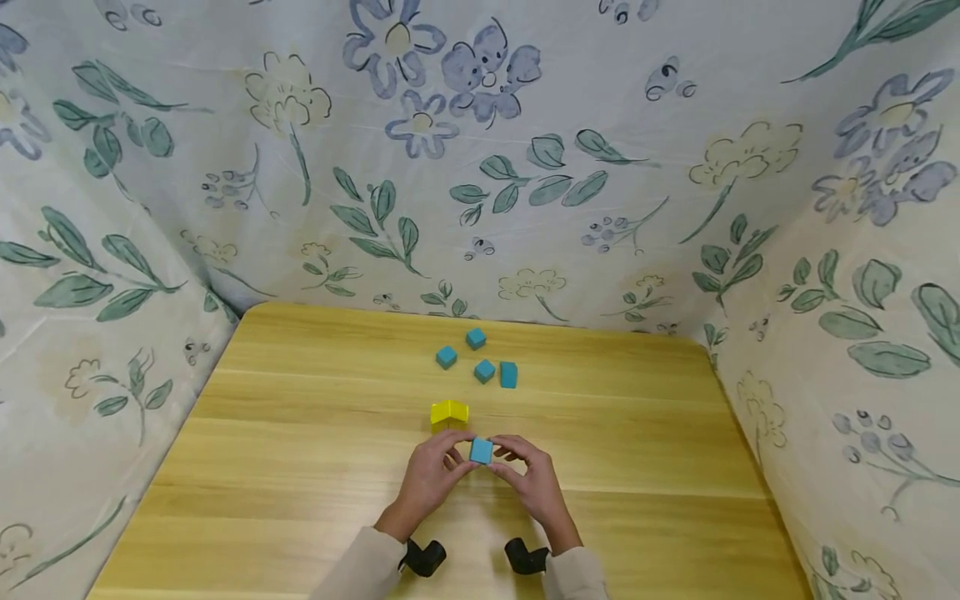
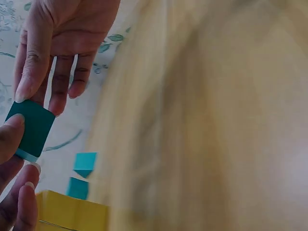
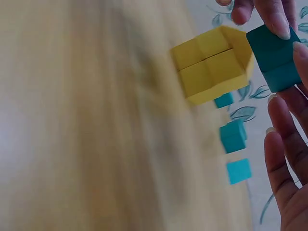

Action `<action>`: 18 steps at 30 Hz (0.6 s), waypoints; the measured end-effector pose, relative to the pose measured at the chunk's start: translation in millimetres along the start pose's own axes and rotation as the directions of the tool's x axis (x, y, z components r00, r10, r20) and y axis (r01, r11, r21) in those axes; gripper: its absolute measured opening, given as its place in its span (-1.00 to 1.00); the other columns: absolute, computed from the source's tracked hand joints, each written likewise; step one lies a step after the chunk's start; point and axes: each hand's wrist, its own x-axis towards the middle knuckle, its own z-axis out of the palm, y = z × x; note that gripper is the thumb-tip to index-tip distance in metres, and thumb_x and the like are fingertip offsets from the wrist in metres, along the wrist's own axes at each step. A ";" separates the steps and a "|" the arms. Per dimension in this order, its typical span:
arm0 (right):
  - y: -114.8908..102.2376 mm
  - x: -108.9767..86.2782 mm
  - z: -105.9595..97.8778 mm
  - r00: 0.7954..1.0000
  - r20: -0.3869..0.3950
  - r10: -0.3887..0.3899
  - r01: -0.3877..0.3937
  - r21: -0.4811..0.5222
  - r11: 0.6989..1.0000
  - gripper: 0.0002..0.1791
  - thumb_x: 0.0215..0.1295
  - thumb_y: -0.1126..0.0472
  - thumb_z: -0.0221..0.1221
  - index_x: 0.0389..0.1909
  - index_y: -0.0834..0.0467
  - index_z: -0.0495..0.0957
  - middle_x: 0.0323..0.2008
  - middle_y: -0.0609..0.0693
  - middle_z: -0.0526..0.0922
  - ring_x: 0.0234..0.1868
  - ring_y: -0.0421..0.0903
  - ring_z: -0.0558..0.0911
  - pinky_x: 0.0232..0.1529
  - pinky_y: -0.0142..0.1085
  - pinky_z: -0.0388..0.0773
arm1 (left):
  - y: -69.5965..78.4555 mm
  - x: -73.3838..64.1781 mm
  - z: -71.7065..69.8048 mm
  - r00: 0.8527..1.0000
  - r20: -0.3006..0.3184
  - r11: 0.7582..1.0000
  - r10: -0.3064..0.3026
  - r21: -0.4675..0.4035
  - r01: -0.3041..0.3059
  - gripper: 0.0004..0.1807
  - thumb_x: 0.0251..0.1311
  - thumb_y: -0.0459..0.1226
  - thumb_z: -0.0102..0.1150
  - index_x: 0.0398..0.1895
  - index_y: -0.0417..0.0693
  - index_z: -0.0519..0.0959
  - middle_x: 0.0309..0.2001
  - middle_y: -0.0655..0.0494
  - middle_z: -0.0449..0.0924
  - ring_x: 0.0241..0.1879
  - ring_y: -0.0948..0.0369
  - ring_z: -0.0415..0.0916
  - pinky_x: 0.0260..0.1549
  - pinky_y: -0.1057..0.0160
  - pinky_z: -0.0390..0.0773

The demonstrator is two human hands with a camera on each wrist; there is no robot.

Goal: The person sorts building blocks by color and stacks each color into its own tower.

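A small blue cube-like block (image 1: 481, 451) is held above the table between both hands, near the table's front middle. My left hand (image 1: 431, 473) pinches it from the left with thumb and fingertips. From the right, my right hand (image 1: 529, 477) pinches the same block. In the right wrist view the block (image 3: 275, 57) shows two darker teal faces, with fingertips over its edges. Just beyond the left hand stands a yellow piece (image 1: 449, 412) with an angled front. Seams split its surface into squares in the right wrist view, where the yellow piece (image 3: 211, 65) appears larger.
Farther back on the wooden table (image 1: 300, 467) lie several loose blue blocks, among them a rear block (image 1: 476, 338), a left block (image 1: 446, 357) and a flatter-looking one (image 1: 508, 375). Flowered cloth (image 1: 480, 208) hangs behind the table and at both sides.
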 end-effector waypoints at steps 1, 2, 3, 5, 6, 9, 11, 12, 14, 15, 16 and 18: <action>-1.0 -1.2 0.1 1.000 0.012 0.012 -0.012 0.012 1.000 -0.66 0.17 0.47 0.25 0.00 0.38 0.58 -0.06 0.25 0.63 -0.13 0.31 0.58 -0.09 0.08 0.50 | -3.4 -2.2 3.1 1.000 0.004 1.000 -0.009 0.004 0.009 -0.61 0.00 -0.38 0.41 -0.03 -0.12 0.62 -0.13 -0.02 0.63 -0.45 0.28 0.55 -0.47 0.39 0.55; -0.5 -2.0 0.3 0.999 0.023 0.026 -0.026 0.024 0.999 -0.66 0.17 0.47 0.25 0.00 0.39 0.58 -0.07 0.25 0.63 -0.14 0.31 0.58 -0.08 0.08 0.50 | -6.5 -4.3 5.8 1.000 0.008 1.000 -0.019 0.007 0.019 -0.61 0.01 -0.38 0.41 -0.03 -0.11 0.61 -0.13 -0.02 0.63 -0.45 0.29 0.54 -0.47 0.39 0.54; 1.4 -2.3 0.8 0.998 0.034 0.045 -0.046 0.035 0.998 -0.66 0.17 0.47 0.25 0.00 0.39 0.58 -0.07 0.25 0.63 -0.13 0.31 0.58 -0.07 0.08 0.50 | -9.2 -6.0 8.2 1.000 0.012 1.000 -0.025 0.015 0.025 -0.61 0.02 -0.38 0.41 -0.03 -0.11 0.61 -0.12 0.00 0.63 -0.45 0.30 0.54 -0.47 0.39 0.54; 7.3 -2.8 2.2 0.996 0.052 0.067 -0.069 0.055 0.996 -0.66 0.17 0.47 0.25 0.00 0.40 0.57 -0.09 0.26 0.63 -0.14 0.32 0.58 -0.06 0.06 0.51 | -13.5 -8.7 12.1 0.999 0.020 0.999 -0.038 0.033 0.038 -0.62 0.04 -0.36 0.40 -0.02 -0.09 0.61 -0.14 0.02 0.63 -0.45 0.33 0.52 -0.47 0.40 0.53; 10.4 -3.1 3.1 0.996 0.056 0.073 -0.077 0.063 0.995 -0.66 0.17 0.48 0.25 0.00 0.41 0.57 -0.12 0.26 0.64 -0.15 0.32 0.58 -0.06 0.04 0.52 | -15.5 -9.7 13.8 0.999 0.025 0.998 -0.047 0.035 0.046 -0.62 0.05 -0.35 0.39 -0.02 -0.09 0.60 -0.14 0.03 0.63 -0.46 0.33 0.52 -0.48 0.40 0.52; 18.7 -3.6 6.0 0.994 0.058 0.093 -0.097 0.069 0.993 -0.66 0.15 0.47 0.26 -0.01 0.41 0.58 -0.16 0.26 0.65 -0.16 0.32 0.59 -0.09 -0.12 0.55 | -21.4 -11.4 17.8 0.997 0.035 0.998 -0.062 0.019 0.061 -0.62 0.05 -0.34 0.39 -0.02 -0.10 0.60 -0.16 0.04 0.63 -0.47 0.34 0.51 -0.49 0.40 0.51; 22.6 -4.0 7.6 0.993 0.049 0.105 -0.107 0.061 0.992 -0.66 0.14 0.47 0.28 -0.02 0.41 0.58 -0.19 0.26 0.66 -0.18 0.29 0.60 -0.13 -0.24 0.55 | -25.7 -11.9 20.5 0.997 0.040 0.997 -0.071 0.009 0.071 -0.62 0.04 -0.32 0.39 -0.02 -0.10 0.60 -0.19 0.06 0.63 -0.48 0.37 0.49 -0.49 0.41 0.51; 24.0 -4.1 8.3 0.992 0.044 0.115 -0.117 0.051 0.992 -0.66 0.14 0.46 0.28 -0.02 0.40 0.59 -0.21 0.26 0.66 -0.20 0.27 0.61 -0.16 -0.29 0.54 | -28.2 -12.0 21.9 0.997 0.038 0.998 -0.066 0.009 0.066 -0.62 0.04 -0.33 0.40 -0.03 -0.11 0.61 -0.21 0.06 0.63 -0.49 0.38 0.48 -0.49 0.41 0.50; 26.8 -3.9 9.4 0.991 0.045 0.126 -0.127 0.031 0.991 -0.66 0.14 0.46 0.29 -0.02 0.40 0.59 -0.21 0.27 0.65 -0.23 0.20 0.61 -0.20 -0.31 0.54 | -32.4 -12.3 24.5 0.997 0.035 0.998 -0.070 0.008 0.069 -0.62 0.02 -0.32 0.41 -0.04 -0.11 0.61 -0.26 0.09 0.62 -0.52 0.41 0.44 -0.51 0.41 0.48; 27.8 -3.7 9.8 0.990 0.046 0.133 -0.134 0.019 0.991 -0.66 0.14 0.45 0.29 -0.02 0.39 0.60 -0.21 0.27 0.65 -0.25 0.16 0.60 -0.22 -0.31 0.53 | -34.3 -12.5 25.6 0.997 0.034 0.997 -0.075 0.009 0.074 -0.62 0.01 -0.32 0.41 -0.05 -0.11 0.61 -0.28 0.10 0.61 -0.53 0.43 0.42 -0.52 0.41 0.47; 28.4 -3.5 10.0 0.989 0.048 0.142 -0.142 0.006 0.990 -0.66 0.14 0.45 0.29 -0.02 0.38 0.60 -0.22 0.28 0.65 -0.26 0.12 0.60 -0.23 -0.31 0.53 | -36.0 -12.7 26.5 0.996 0.035 0.997 -0.080 0.013 0.080 -0.62 0.01 -0.31 0.41 -0.05 -0.10 0.62 -0.31 0.11 0.60 -0.55 0.44 0.40 -0.53 0.41 0.45; 29.9 -3.2 10.4 0.987 0.057 0.151 -0.150 -0.014 0.989 -0.67 0.16 0.44 0.28 -0.02 0.38 0.60 -0.23 0.29 0.64 -0.27 0.07 0.58 -0.24 -0.31 0.52 | -39.3 -13.2 28.4 0.995 0.039 0.996 -0.091 0.022 0.090 -0.62 0.01 -0.29 0.41 -0.05 -0.10 0.62 -0.35 0.12 0.58 -0.58 0.46 0.36 -0.56 0.41 0.42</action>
